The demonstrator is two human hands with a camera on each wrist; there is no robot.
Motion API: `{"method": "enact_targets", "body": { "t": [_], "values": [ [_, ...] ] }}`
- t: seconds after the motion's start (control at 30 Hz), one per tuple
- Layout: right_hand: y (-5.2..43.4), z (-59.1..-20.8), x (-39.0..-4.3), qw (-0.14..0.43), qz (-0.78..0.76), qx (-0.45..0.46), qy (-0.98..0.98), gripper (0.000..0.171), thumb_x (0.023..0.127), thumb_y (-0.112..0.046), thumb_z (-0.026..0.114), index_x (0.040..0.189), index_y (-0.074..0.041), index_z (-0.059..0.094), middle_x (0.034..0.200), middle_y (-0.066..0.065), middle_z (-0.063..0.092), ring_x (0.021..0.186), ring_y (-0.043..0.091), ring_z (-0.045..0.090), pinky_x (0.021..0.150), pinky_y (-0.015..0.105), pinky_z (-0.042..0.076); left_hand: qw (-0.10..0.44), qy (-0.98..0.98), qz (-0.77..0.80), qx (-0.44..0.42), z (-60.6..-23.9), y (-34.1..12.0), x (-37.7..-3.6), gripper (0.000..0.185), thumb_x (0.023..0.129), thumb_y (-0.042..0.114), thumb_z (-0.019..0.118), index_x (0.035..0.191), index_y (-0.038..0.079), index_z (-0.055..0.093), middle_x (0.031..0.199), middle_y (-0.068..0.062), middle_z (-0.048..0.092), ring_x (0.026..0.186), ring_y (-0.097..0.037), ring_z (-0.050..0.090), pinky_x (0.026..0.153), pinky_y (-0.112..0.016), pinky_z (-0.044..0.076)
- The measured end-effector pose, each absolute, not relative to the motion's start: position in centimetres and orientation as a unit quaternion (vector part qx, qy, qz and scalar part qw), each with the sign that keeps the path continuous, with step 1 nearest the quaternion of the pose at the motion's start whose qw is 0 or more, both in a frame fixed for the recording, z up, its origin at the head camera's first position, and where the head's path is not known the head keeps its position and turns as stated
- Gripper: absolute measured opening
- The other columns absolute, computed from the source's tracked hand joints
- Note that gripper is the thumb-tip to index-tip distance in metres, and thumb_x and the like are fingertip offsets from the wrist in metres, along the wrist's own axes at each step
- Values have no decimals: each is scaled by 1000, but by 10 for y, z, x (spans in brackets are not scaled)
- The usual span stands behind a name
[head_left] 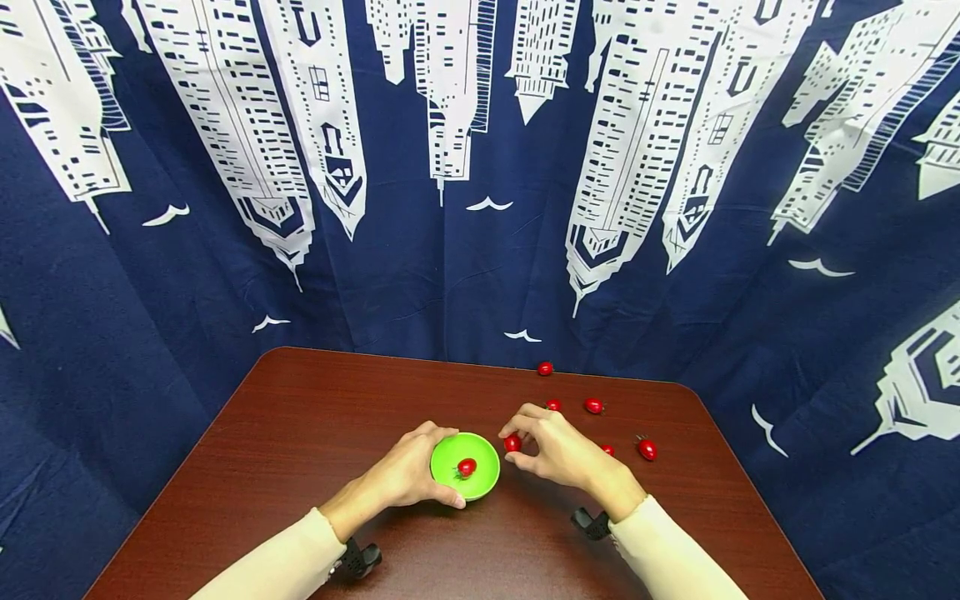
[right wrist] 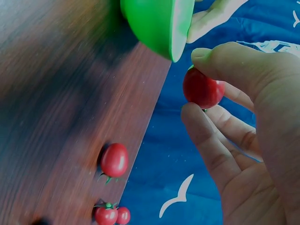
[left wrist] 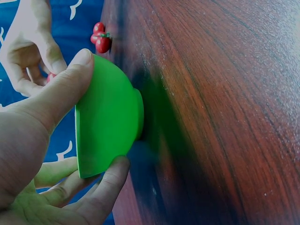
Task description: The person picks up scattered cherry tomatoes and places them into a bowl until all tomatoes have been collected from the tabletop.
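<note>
Brown wood-grain table, backed by a navy curtain printed with white skyscrapers. Green bowl: small, round, glossy plastic, standing upright near the table's front centre. Left hand clasps its rim, thumb on one side, fingers curled round the other. Bowl contents: one red cherry tomato. Right hand pinches a second cherry tomato, smooth, red, between thumb and fingertips just beside the bowl's rim. Loose tomatoes lie scattered on the table beyond the right hand.
</note>
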State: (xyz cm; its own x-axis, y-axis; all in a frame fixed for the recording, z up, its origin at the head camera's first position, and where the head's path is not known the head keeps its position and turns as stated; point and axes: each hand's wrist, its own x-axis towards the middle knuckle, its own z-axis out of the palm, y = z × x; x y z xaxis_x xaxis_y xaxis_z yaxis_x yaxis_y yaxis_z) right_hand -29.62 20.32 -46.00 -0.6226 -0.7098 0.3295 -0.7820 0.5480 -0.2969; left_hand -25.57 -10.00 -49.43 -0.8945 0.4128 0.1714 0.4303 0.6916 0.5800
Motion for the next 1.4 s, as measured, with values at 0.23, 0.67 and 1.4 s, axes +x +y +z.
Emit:
{"method": "enact_targets", "body": {
  "t": [0.23,0.67,1.4],
  "values": [
    [195,-456,-294,83,212,431,-873,26,97,-9,92,123,-8,85,115,3,78,94,12,80,86,25,67,6,-918,-325,-227,-494,-99,-256,109,66,40,117,155,-2,68,128,-10,73,115,-25,70,103,-45,63],
    [176,-451,-292,70,233,448,-860,26,97,-6,91,122,-6,84,116,4,77,93,11,81,85,21,67,-1,-916,-330,-228,-494,-100,-256,108,68,40,116,155,-2,68,130,-11,73,117,-25,70,102,-43,63],
    [134,-447,-288,43,234,474,-848,25,98,-10,92,121,-4,83,114,7,76,96,29,82,89,42,72,2,-913,-338,-230,-497,-101,-255,99,68,39,116,149,4,72,126,-8,73,113,-24,69,98,-40,62]
  ]
}}
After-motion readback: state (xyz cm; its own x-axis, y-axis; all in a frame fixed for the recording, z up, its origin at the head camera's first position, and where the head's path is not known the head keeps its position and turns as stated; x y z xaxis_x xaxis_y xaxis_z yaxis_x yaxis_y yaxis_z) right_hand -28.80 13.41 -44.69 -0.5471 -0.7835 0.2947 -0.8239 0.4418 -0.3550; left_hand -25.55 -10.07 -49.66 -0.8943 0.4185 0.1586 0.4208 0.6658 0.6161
